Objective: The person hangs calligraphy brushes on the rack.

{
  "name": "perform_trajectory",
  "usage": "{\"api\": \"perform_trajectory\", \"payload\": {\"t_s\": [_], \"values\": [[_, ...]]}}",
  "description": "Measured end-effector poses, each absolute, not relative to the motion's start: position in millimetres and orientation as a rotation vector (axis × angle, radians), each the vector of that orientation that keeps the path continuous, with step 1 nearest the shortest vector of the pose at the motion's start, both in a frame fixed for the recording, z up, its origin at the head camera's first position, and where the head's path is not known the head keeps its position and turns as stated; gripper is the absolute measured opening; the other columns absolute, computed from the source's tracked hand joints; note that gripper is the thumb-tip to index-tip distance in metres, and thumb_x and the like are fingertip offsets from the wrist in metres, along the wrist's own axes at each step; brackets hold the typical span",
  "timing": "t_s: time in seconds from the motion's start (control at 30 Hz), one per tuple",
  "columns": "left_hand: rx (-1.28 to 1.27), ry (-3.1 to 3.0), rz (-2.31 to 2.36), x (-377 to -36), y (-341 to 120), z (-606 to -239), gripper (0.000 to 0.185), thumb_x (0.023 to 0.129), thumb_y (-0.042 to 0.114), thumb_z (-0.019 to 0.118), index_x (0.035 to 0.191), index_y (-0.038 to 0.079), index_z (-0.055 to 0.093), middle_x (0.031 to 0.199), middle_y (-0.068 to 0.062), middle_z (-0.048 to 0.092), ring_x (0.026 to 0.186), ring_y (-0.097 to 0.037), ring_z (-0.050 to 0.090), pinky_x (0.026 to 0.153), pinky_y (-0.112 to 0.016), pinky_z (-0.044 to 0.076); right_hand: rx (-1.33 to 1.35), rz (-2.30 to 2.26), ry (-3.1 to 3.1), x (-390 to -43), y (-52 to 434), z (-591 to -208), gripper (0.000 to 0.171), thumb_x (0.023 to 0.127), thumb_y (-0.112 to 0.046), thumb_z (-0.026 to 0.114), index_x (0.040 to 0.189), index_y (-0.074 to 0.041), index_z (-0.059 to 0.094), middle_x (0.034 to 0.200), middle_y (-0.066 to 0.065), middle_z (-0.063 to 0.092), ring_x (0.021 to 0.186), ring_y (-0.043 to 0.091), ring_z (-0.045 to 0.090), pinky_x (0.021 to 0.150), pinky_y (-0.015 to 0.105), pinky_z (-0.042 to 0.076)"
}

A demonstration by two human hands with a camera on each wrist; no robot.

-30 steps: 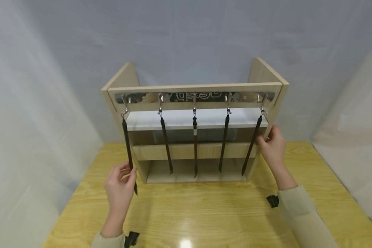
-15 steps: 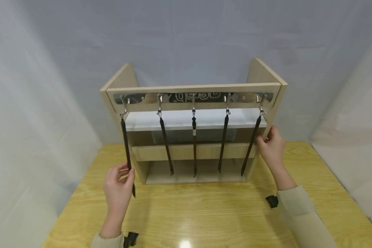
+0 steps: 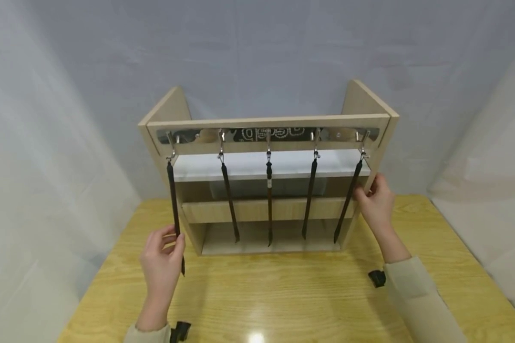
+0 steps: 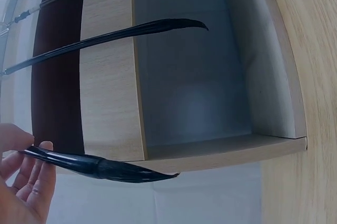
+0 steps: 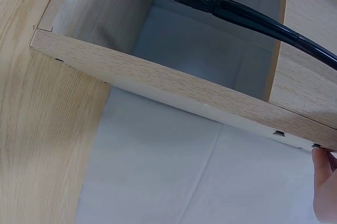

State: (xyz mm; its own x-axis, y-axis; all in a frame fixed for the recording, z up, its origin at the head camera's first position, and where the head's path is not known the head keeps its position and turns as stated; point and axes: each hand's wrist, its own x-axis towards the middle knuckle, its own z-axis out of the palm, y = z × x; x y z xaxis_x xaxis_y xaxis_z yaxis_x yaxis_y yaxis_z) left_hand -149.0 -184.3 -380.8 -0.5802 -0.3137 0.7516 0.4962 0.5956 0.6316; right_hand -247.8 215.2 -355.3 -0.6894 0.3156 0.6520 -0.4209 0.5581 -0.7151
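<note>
At the rack — your left hand pinches the leftmost brush; right hand grips the rack's right side, fingers curled.

Five dark brushes hang from hooks on a wooden rack standing on a table. The left hand pinches the leftmost brush low down; the right hand grips the rack's right side, beside the rightmost brush

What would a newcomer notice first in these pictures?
Five dark brushes hang from hooks on a wooden rack standing on the table. The left hand pinches the leftmost brush; the right hand grips the rack beside the rightmost brush.
</note>
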Motion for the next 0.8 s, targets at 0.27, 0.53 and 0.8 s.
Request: {"api": "perform_trajectory", "payload": {"t_s": [0.27,0.53,0.8], "values": [[-0.154,-1.897,-1.051,-150,-183,-376,0.022,0.067,-0.018,0.064,0.087,-0.013,0.059,0.081,-0.021,0.058,0.067,-0.020,0.059,0.059,-0.004,0.045,0.100,1.194,-1.996,-248,215,-354,0.023,0.074,0.006,0.056,0.097,0.010,0.052,0.073,0.018,0.058,0.060,-0.010,0.045,0.049,0.004,0.037],[-0.144,-1.918,-1.052,-150,-183,-380,0.019,0.069,-0.015,0.064,0.088,-0.011,0.061,0.081,-0.018,0.058,0.068,-0.011,0.058,0.058,-0.006,0.045,0.099,1.204,-1.994,-248,215,-355,0.023,0.074,0.007,0.055,0.096,0.010,0.052,0.075,0.020,0.058,0.062,-0.009,0.045,0.051,0.004,0.038],[-0.116,-1.916,-1.159,-164,-180,-388,0.016,0.071,-0.015,0.062,0.087,-0.013,0.059,0.079,-0.019,0.058,0.070,-0.015,0.058,0.059,-0.007,0.046,0.091,1.227,-2.008,-248,215,-354,0.023,0.076,0.006,0.055,0.098,0.010,0.052,0.081,0.020,0.059,0.067,-0.005,0.050,0.055,0.004,0.041]]}}
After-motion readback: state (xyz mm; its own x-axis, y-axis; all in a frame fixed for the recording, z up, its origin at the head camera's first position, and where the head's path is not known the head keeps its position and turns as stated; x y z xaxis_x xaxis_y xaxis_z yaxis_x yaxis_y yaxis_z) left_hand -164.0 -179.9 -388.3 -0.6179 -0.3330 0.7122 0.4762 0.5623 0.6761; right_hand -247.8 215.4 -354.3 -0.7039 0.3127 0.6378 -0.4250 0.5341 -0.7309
